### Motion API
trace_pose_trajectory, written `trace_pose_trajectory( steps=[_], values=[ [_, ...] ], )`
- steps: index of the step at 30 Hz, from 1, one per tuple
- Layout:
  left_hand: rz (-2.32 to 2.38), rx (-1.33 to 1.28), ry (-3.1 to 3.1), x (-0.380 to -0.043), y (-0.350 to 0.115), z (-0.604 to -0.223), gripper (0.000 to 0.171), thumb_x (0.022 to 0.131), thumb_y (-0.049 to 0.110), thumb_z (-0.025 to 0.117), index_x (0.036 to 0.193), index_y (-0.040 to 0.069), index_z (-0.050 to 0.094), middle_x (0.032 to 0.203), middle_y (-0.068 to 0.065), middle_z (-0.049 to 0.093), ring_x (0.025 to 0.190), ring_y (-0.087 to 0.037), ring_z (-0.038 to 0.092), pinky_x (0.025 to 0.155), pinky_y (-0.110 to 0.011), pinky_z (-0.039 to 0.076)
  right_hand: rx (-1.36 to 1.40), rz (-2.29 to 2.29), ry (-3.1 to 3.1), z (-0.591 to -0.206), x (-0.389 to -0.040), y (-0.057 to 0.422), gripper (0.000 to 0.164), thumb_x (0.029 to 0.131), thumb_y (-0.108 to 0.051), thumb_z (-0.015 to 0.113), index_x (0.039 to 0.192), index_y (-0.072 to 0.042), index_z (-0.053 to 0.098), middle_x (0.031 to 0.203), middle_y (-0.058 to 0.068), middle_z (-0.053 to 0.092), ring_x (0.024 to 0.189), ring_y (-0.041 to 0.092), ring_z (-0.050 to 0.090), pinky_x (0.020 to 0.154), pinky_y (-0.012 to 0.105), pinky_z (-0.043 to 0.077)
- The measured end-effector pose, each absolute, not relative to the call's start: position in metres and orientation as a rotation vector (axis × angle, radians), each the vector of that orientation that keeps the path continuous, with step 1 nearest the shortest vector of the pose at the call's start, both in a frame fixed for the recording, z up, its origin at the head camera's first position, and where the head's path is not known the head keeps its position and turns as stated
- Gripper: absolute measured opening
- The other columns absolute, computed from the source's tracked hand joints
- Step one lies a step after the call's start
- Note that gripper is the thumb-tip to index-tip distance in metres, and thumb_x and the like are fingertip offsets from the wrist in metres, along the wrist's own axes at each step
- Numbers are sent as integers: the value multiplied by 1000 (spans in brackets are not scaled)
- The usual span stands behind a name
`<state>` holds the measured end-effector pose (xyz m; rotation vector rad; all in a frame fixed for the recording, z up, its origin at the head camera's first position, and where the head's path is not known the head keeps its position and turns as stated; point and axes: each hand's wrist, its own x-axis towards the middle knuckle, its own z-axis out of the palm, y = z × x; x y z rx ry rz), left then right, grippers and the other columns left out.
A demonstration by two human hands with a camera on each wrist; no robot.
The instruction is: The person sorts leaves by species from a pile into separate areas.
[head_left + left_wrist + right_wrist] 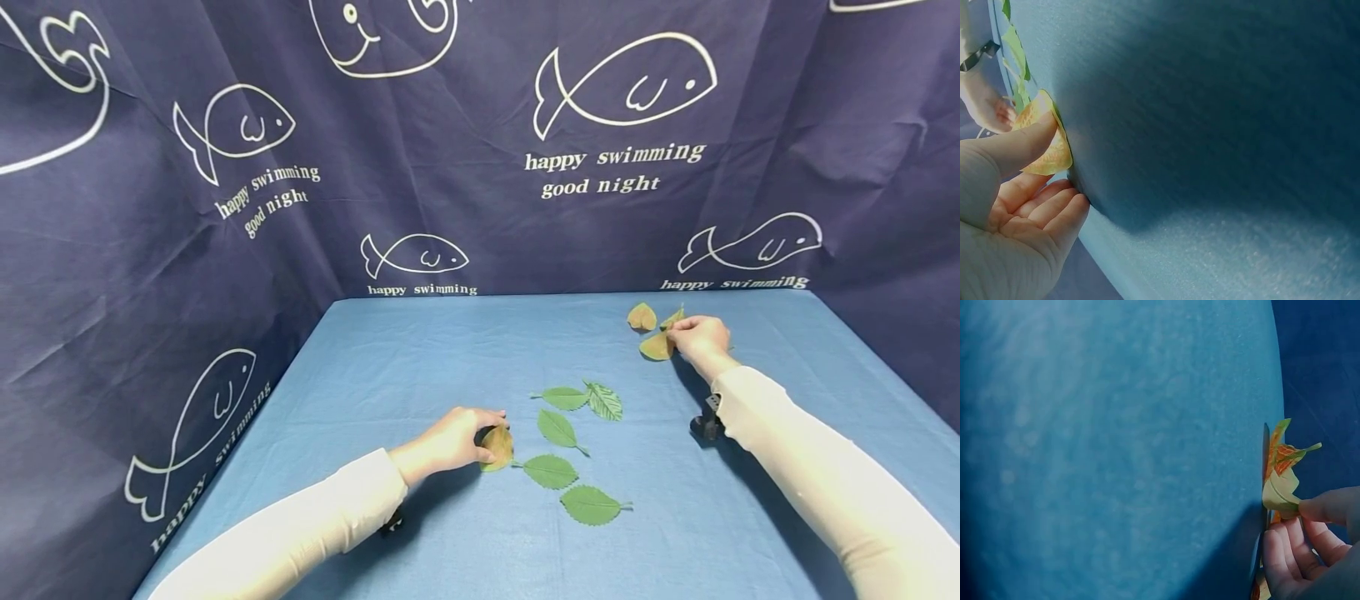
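My left hand (456, 435) pinches a yellow-brown leaf (497, 450) left of the green leaves. In the left wrist view the thumb lies across this leaf (1054, 156), with the fingers curled behind it and fingertips right at the cloth. Toward the back right of the table, my right hand (702, 337) holds a yellowish leaf (656, 347) between thumb and fingers. The right wrist view shows the pale leaf (1280, 492) gripped at its end, with an orange-patterned leaf (1286, 457) just beyond. Two more yellow-brown leaves lie close by, one heart-shaped (642, 317), one partly behind my fingertips (672, 319).
Several green leaves lie mid-table, among them an upper one (565, 398), a strongly veined one (604, 402) and the nearest one (591, 505). A blue cloth (420, 358) covers the table. Dark blue fish-printed curtains (480, 167) hang behind it and along the sides.
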<state>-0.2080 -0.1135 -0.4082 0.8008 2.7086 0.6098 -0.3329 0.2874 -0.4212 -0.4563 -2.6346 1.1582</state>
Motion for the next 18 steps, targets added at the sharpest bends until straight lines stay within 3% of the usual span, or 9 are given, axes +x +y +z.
trace_pose_trajectory(
  steps=[3,6,16,18],
  values=[
    [612,803,2708,-207,-113,-408,52,80,12,78,130,11,62,143,-4,53,133,-25,49,105,-40,46,-460,1148,-2618,-424,-333,288,27,84,-15,65,98,7,70,105,24,68,109,44,53,100,48,41],
    [612,812,2710,-208,-114,-409,52,80,12,78,130,10,62,143,-4,53,133,-25,49,105,-40,46,-462,1156,-2592,-426,-335,289,26,83,-12,66,99,8,70,107,25,67,110,46,51,104,50,37],
    [617,822,2712,-209,-114,-411,51,81,12,78,130,10,62,143,-4,53,132,-25,49,105,-40,46,-475,1180,-2577,-425,-336,291,25,83,-13,69,98,6,72,108,24,67,113,44,51,105,48,37],
    [616,820,2711,-209,-114,-411,52,81,12,78,130,11,62,143,-4,53,133,-25,49,106,-39,45,-500,1192,-2577,-424,-336,291,24,82,-14,70,97,5,72,102,22,69,109,41,54,99,45,42]
  ],
)
